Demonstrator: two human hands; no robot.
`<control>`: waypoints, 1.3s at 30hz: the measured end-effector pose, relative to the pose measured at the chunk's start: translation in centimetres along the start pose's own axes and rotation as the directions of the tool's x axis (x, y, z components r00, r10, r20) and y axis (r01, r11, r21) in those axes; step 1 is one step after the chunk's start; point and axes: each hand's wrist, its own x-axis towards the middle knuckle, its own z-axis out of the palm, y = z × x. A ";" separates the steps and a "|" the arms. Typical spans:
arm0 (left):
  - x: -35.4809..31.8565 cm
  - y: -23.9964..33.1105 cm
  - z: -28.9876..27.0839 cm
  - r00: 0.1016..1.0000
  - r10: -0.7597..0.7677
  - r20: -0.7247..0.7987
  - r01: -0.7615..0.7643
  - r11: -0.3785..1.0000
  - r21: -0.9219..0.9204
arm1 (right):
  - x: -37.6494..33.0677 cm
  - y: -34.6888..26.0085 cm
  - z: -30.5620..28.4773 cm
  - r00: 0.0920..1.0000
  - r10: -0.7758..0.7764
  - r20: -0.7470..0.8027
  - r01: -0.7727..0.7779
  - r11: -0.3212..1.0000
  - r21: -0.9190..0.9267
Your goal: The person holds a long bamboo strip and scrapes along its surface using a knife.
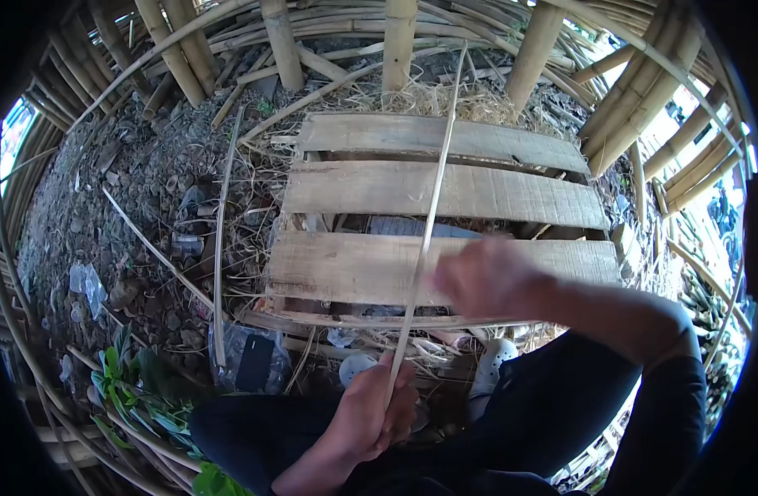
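Observation:
My left hand [369, 412] is closed around the lower part of a long, thin, pale bamboo strip [439, 178]. The strip slants up and away over a low platform of wooden slats [337, 263], its far tip reaching past the back slat. Just right of the strip, above the nearest wide slat, is my right hand [488, 277], smeared by motion. Its fingers look curled, but whether they hold anything cannot be made out. A flat grey-blue thing [412, 226] shows in the gap between two slats, partly behind the strip; its kind is unclear.
Bamboo posts [399, 41] and woven canes enclose the far side. Two more strips [223, 223] lie at the left on littered, stony ground. A dark rectangular object [257, 362] rests on clear plastic near my left knee, beside green leaves [139, 388]. Straw lies behind the slats.

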 end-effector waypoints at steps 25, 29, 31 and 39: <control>0.2 1.8 -1.2 0.989 0.143 0.050 -0.149 0.973 0.176 | -2.4 -2.7 -1.4 0.839 -0.270 -0.472 -0.162 0.705 -0.691; 0.7 2.6 -3.3 0.978 0.146 0.146 -0.187 0.929 0.320 | -2.2 -3.0 -0.6 0.810 -0.275 -0.518 -0.112 0.795 -0.597; 1.0 2.7 -5.2 0.958 0.094 0.271 -0.159 0.961 0.228 | -2.3 -3.1 -0.7 0.815 -0.280 -0.506 -0.089 0.804 -0.588; 1.3 3.1 -8.5 0.687 -0.075 0.723 -0.020 0.992 0.121 | -0.9 0.0 -0.2 0.678 -0.519 -0.521 0.321 0.846 -0.425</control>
